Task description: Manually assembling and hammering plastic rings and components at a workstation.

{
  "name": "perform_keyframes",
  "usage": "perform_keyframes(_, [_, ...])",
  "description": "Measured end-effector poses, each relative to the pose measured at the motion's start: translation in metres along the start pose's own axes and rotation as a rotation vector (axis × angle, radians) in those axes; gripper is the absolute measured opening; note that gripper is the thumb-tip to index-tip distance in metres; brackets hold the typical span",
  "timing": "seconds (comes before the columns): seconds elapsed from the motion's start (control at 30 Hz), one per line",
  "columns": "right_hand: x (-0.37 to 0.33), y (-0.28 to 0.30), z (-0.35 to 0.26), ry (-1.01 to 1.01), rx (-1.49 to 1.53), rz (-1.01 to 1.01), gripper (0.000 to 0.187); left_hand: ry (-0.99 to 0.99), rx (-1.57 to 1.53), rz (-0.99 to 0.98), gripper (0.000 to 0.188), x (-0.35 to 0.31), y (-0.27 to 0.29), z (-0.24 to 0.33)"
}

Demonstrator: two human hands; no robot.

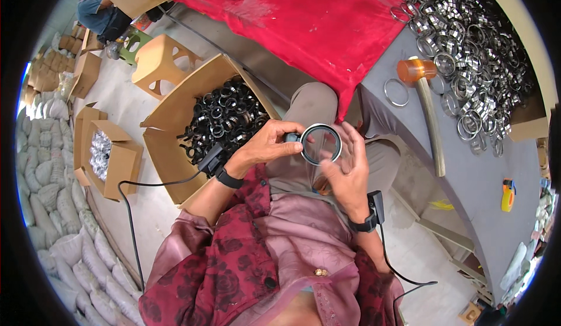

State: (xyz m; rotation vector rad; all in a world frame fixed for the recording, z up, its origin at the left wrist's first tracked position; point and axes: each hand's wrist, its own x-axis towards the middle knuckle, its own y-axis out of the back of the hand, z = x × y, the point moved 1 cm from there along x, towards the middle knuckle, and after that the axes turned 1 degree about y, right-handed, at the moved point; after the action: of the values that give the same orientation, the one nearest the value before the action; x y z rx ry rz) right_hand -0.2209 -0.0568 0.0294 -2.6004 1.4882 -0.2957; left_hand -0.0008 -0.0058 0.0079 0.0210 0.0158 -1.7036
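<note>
My left hand (271,142) grips a black ring-shaped part (322,125) by the short stub on its side, thumb on top and fingers curled round. The part has a shiny metal band inside its black rim, and its opening faces up above my lap. My right hand (349,177) is spread beside the ring's right edge, its thumb near the lower rim. Motion blurs those fingers a little, and whether they touch the ring I cannot tell. To my left, an open cardboard box (166,162) holds many similar black ring parts (225,115).
On the grey table at right lie a mallet (416,70) with an orange head, a loose metal ring (397,92), a heap of metal rings (479,63) and a yellow-handled tool (508,196). A red cloth (310,16), stools (163,63), a smaller box (125,165) and a seated person (100,16) are around.
</note>
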Motion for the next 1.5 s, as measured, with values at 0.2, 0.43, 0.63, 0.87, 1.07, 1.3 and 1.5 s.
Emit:
perform_keyframes(0.2, [-0.003, 0.01, -0.016, -0.323, 0.118, 0.02, 0.041, 0.095, -0.09, 0.083, 0.041, -0.002, -0.01, 0.003])
perform_keyframes(0.43, [0.002, 0.012, -0.022, -0.299, 0.069, 0.026, 0.038, 0.152, -0.103, 0.123, 0.034, -0.003, -0.018, 0.0])
perform_keyframes(0.63, [0.005, 0.018, -0.021, -0.282, 0.021, 0.041, 0.035, -0.011, -0.12, 0.203, 0.028, 0.005, -0.027, -0.015])
perform_keyframes(0.87, [0.045, 0.074, -0.029, 0.048, -0.616, 0.115, 0.048, 0.066, -0.041, 0.211, 0.031, 0.038, -0.013, -0.013])
perform_keyframes(1.07, [0.082, 0.185, -0.04, 0.344, -1.619, 0.323, 0.055, -0.166, 0.01, 0.505, 0.037, 0.107, -0.004, -0.023])
perform_keyframes(1.3, [0.103, 0.214, -0.049, -0.123, -1.343, 0.164, 0.042, -0.167, -0.027, 0.625, 0.027, 0.137, -0.014, -0.041])
perform_keyframes(1.5, [0.107, 0.166, -0.099, -0.571, 0.006, 0.047, 0.065, -0.274, -0.021, 0.61, 0.026, 0.135, -0.018, -0.03])
